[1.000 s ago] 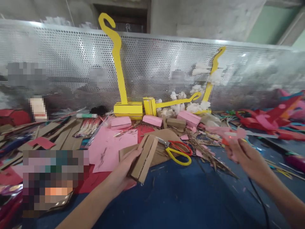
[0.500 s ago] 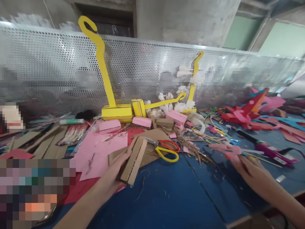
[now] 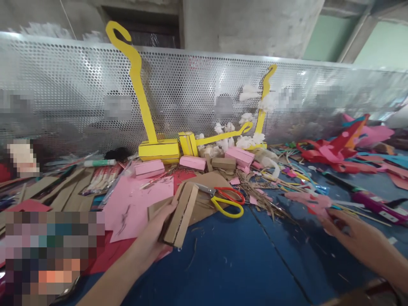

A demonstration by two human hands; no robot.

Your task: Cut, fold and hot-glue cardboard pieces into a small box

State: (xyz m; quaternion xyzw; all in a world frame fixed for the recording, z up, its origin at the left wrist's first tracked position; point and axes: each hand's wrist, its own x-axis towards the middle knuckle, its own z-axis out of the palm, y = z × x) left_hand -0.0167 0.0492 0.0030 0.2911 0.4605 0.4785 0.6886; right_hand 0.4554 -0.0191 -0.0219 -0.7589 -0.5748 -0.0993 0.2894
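Note:
My left hand (image 3: 161, 227) is closed round a small cardboard box (image 3: 181, 216), held tilted above brown cardboard and pink paper (image 3: 130, 208). Scissors (image 3: 228, 202) with one red and one yellow handle lie just right of the box. On the right, my right hand (image 3: 352, 231) has its fingers curled at the handle end of a pink glue gun (image 3: 309, 200), whose nozzle points left. Part of the grip is hidden by the fingers.
Yellow hooked stands (image 3: 159, 149) lean near a perforated metal screen (image 3: 191, 72). Small pink boxes (image 3: 149, 168), cardboard strips (image 3: 75, 191) and scraps surround the scissors. A purple tool (image 3: 379, 206) and red paper shapes (image 3: 338, 151) lie at right.
My right hand has shifted right and slightly down, its fingers looser around the glue gun's handle. The whole view has moved slightly. My left hand still holds the cardboard box.

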